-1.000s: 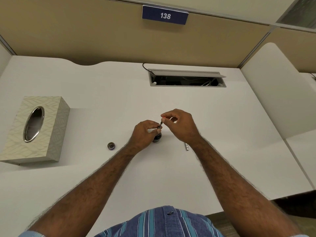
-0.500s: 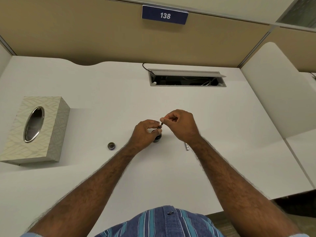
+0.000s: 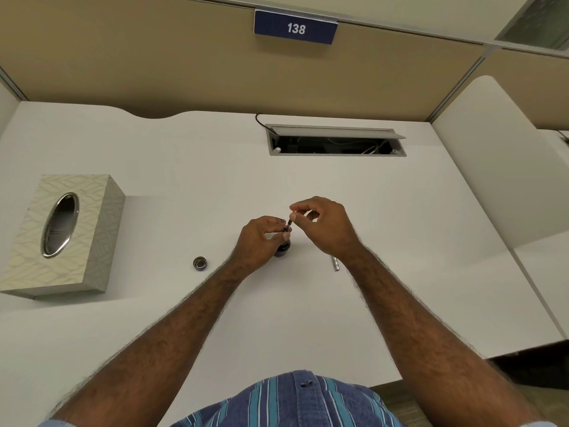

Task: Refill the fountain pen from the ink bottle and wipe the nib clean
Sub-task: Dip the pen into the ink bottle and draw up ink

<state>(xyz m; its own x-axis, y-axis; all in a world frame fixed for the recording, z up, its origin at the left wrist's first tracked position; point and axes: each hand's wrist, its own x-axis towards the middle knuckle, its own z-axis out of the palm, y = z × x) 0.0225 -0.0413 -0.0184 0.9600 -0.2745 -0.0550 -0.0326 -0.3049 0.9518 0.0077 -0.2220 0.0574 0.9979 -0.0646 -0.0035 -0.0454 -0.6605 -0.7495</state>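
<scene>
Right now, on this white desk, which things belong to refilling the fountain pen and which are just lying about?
In use:
- small dark glass ink bottle, steadied by the left hand
- thin dark pen section, pinched at its top by the right hand
- round metal bottle cap
- silver pen part
- pale patterned tissue box, for wiping

Lying about:
- grey cable hatch
- blue sign 138

Office cubicle — numbered plate [image 3: 295, 27], partition [image 3: 154, 57].

bottle cap [image 3: 200, 262] left of ink bottle [image 3: 282, 249], tissue box [image 3: 58, 232] farther left
</scene>
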